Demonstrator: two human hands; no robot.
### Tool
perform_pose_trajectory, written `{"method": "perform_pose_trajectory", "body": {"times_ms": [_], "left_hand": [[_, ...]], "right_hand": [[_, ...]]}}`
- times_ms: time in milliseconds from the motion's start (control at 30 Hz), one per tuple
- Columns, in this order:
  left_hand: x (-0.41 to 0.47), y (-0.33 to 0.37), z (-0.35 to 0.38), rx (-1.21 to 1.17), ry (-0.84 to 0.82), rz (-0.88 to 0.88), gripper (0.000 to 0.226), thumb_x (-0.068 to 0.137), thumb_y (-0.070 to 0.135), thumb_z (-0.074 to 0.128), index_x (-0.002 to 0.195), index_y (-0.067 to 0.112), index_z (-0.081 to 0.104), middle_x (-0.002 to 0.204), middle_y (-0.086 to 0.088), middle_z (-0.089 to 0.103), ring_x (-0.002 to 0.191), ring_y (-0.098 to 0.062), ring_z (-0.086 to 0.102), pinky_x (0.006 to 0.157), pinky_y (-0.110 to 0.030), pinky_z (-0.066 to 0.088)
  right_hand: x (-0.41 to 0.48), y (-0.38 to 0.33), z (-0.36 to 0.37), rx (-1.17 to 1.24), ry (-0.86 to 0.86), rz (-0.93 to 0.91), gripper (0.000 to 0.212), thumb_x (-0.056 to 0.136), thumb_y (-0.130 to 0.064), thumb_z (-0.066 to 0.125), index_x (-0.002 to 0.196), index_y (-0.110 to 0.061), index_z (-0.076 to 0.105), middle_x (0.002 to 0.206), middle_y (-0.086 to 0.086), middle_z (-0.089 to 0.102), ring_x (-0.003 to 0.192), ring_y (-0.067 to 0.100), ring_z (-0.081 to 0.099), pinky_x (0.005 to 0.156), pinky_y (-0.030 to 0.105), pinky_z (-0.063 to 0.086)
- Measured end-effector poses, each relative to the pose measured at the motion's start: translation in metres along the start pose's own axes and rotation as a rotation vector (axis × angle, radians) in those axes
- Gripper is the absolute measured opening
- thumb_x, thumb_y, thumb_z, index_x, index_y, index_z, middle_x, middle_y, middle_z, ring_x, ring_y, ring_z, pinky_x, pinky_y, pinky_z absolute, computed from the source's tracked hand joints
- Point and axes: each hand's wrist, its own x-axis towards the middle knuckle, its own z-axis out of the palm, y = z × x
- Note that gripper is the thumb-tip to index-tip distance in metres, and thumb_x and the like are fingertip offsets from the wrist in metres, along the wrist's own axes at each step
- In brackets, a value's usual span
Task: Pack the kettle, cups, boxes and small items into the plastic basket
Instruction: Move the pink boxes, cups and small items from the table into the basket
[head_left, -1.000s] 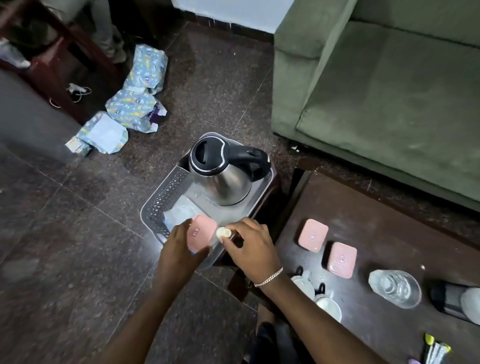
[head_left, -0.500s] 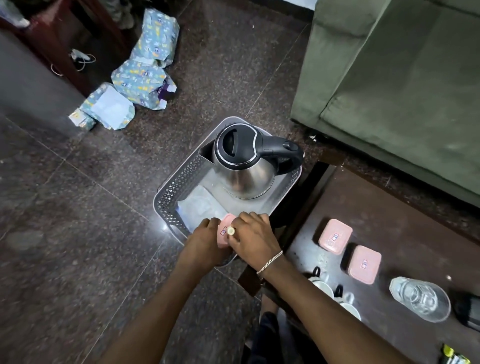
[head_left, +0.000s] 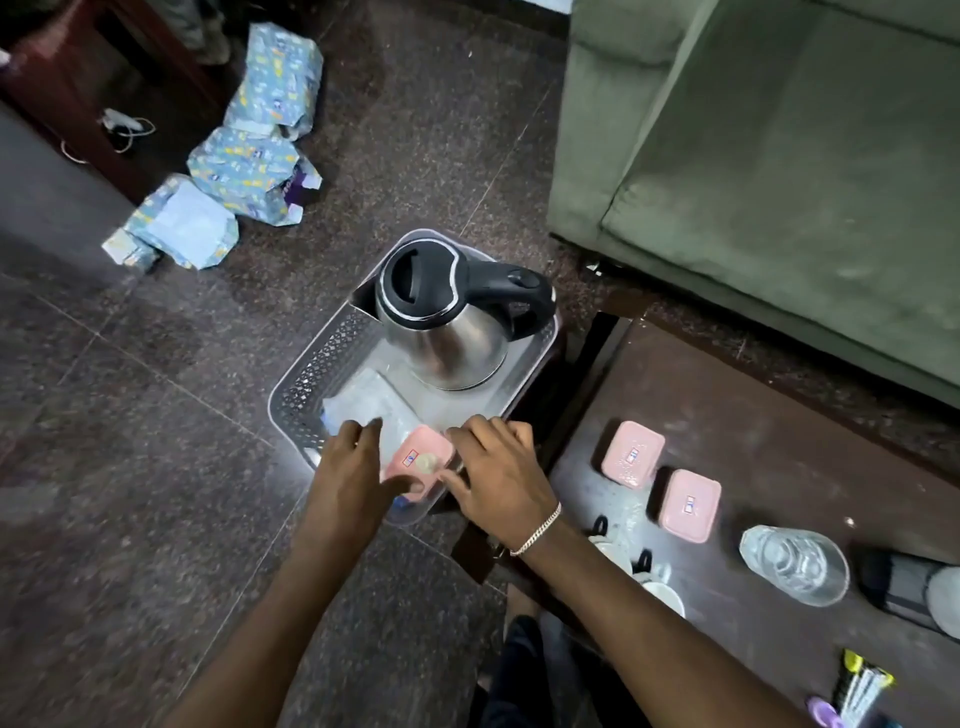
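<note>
floor (head_left: 156, 467): dark speckled stone tiles, kinda glossy | sofa (head_left: 779, 182): green fabric, parked top right | worktop (head_left: 779, 415): dark brown wood, just beside the sofa | cabinet (head_left: 78, 93): reddish-brown wood, top left | wall (head_left: 550, 4): pale strip glimpsed at the top edge

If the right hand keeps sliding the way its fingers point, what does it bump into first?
Probably the kettle. The right hand points up the picture, along the basket, beside the pink box. The floor between looks bare, though depth is hard to judge.
</note>
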Motion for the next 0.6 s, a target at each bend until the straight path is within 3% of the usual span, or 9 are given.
{"method": "perform_pose_trajectory", "body": {"times_ms": [67,133,233,333,433,600], "left_hand": [[-0.008,0.011,-0.005,-0.008,0.121,0.082,0.084,0.066,0.028,0.096,0.136,0.0,0.059,0.11,-0.018,0.061,0.098,-0.042,0.065,0.082,-0.049,0.054],[-0.018,0.033,-0.008,-0.055,0.209,0.217,0.072,0.077,0.043,0.085,0.134,0.007,0.058,0.108,-0.01,0.058,0.089,-0.035,0.066,0.075,-0.044,0.056],[-0.025,0.077,-0.002,-0.099,0.215,0.386,0.064,0.086,0.062,0.065,0.13,0.015,0.057,0.106,-0.001,0.055,0.083,-0.024,0.063,0.069,-0.036,0.053],[-0.02,0.125,0.023,-0.094,0.102,0.477,0.06,0.084,0.052,0.074,0.127,0.014,0.061,0.112,-0.004,0.058,0.089,-0.027,0.067,0.073,-0.04,0.057],[-0.009,0.169,0.061,-0.034,-0.092,0.559,0.065,0.085,0.046,0.078,0.136,0.011,0.058,0.126,-0.007,0.055,0.105,-0.029,0.066,0.088,-0.04,0.054],[0.016,0.225,0.129,0.206,-0.239,0.622,0.095,0.073,0.038,0.088,0.15,0.018,0.036,0.143,-0.003,0.037,0.12,-0.032,0.053,0.094,-0.049,0.053]], "right_hand": [[-0.012,0.014,-0.017,0.021,0.071,0.022,0.044,0.083,-0.043,0.069,0.117,-0.016,0.065,0.105,0.0,0.061,0.097,0.023,0.057,0.086,0.039,0.038],[-0.028,0.035,-0.037,0.029,0.114,0.064,0.045,0.085,-0.042,0.071,0.12,-0.014,0.066,0.108,0.001,0.064,0.099,0.025,0.06,0.087,0.041,0.041],[-0.057,0.075,-0.061,0.012,0.14,0.158,0.044,0.085,-0.041,0.074,0.12,-0.014,0.069,0.109,0.003,0.066,0.098,0.027,0.064,0.086,0.043,0.045],[-0.091,0.12,-0.077,-0.033,0.127,0.275,0.045,0.08,-0.036,0.082,0.116,-0.013,0.071,0.107,0.004,0.068,0.098,0.029,0.067,0.084,0.04,0.04],[-0.124,0.163,-0.084,-0.113,0.014,0.398,0.052,0.077,-0.036,0.083,0.12,-0.011,0.069,0.107,0.008,0.066,0.097,0.033,0.067,0.086,0.042,0.041],[-0.158,0.203,-0.078,-0.324,-0.236,0.501,0.08,0.074,-0.049,0.078,0.14,-0.011,0.055,0.134,0.009,0.057,0.12,0.034,0.058,0.101,0.05,0.036]]}}
